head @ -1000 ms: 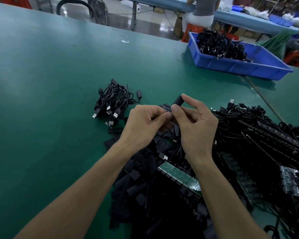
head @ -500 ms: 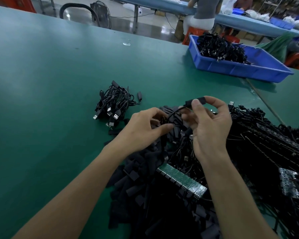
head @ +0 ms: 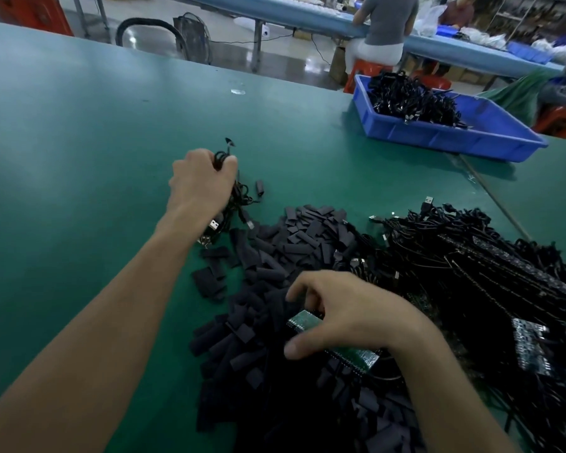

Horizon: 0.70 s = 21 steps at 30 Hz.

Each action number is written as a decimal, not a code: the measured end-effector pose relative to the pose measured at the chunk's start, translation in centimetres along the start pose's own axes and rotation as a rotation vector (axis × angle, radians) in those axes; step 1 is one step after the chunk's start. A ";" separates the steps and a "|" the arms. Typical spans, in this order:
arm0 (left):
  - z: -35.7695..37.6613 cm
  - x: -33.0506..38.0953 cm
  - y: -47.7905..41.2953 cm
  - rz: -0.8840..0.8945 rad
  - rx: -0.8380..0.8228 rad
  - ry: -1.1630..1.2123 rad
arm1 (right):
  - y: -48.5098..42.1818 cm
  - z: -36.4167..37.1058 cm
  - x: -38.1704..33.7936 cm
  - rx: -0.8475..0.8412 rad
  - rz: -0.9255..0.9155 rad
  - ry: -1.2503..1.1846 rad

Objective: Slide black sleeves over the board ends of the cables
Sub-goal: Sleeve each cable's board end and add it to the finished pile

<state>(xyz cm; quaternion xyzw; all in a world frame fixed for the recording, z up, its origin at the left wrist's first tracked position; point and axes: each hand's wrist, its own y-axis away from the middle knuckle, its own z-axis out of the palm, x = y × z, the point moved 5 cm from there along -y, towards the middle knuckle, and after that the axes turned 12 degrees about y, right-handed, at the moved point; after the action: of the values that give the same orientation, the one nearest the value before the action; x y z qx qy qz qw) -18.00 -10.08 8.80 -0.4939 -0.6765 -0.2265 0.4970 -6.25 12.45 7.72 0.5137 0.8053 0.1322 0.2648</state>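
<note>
The sleeves (head: pixel 294 243) are lying in a loose black pile on the green surface (head: pixel 79 158). At the near edge of that pile the right hand (head: pixel 350 318) is arching over a green board (head: pixel 356 354), fingers (head: pixel 303 286) curling down on the far side and thumb sitting just beside the near edge. Whether they are actually pinching the board I cannot tell. Beyond the pile's far left corner the left hand (head: pixel 203 181) is gripping a coiled cable (head: pixel 221 156) in a closed fist, one loop poking up above it, right over a small bundle (head: pixel 242 199) of cables with their plugs showing. The step looks like setting one cable aside while reaching for the next. To do it well, the right hand should be lifting one board end clear of the pile without dragging its neighbours. The left hand should be letting go and picking a single sleeve with its mouth open, then feeding the board in straight so the corners are not snagging. Right of the pile a thick tangle (head: pixel 471 256) of cables and boards is waiting. Far beyond the pile a blue bin (head: pixel 455 138) is holding more cables, and a person (head: pixel 386 24) is sitting at another bench. No brand, label or writing is reading clearly, and the board markings are too small.
</note>
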 end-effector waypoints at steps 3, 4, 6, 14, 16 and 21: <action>-0.1 -0.6 -1.6 -0.055 -0.011 -0.158 | 0.2 0.7 -0.6 -0.043 0.031 0.155; 0.1 -0.8 -1.8 -0.073 -0.026 -0.210 | 0.3 0.7 -0.6 -0.035 0.054 0.178; 0.5 -1.0 -1.7 -0.076 -0.057 -0.280 | 0.5 0.4 -0.4 0.006 0.097 0.163; 3.0 2.3 5.3 0.390 -0.282 0.024 | 0.9 -3.8 2.4 0.428 0.101 -0.001; 5.0 2.6 7.9 0.306 -0.603 0.267 | 0.4 -4.3 3.7 0.478 0.047 -0.096; 8.1 1.7 11.2 0.101 -0.875 0.540 | -0.6 -3.3 5.5 0.503 -0.037 -0.492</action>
<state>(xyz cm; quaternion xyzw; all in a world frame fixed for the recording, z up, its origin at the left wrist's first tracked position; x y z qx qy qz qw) -11.71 1.69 4.95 -0.6116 -0.3414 -0.5834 0.4111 -10.44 17.34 8.52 0.5649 0.7337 -0.2028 0.3185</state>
